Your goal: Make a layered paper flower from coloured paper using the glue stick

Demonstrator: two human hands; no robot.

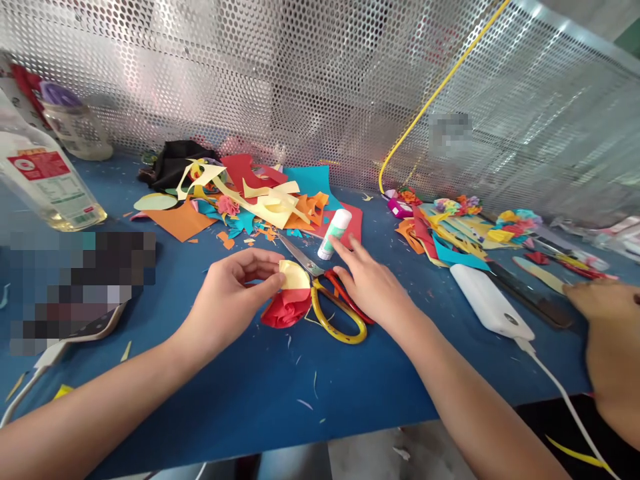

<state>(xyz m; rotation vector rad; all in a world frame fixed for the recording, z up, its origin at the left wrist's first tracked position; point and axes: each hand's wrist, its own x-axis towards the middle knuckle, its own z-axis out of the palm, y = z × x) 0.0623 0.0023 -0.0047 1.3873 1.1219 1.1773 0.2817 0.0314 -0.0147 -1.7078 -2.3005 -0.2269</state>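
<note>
Thumb and fingers of my left hand (240,283) pinch the cream-yellow paper piece (294,275) at the edge of a red paper flower (287,309). The flower stays just above or on the blue table; which one I cannot tell. My right hand (370,277) has its fingers apart, with the fingertips at the lower part of a white and green glue stick (335,233), which leans slightly. Under and beside that hand lie scissors (340,320) with one yellow and one red handle, blades pointing to the back left.
A pile of coloured paper scraps (270,200) lies at the back. To the left are a clear bottle (55,180), a jar (77,127) and a phone (90,287). A white power bank (493,303) with a cable, more paper and another person's hand (605,300) are at right.
</note>
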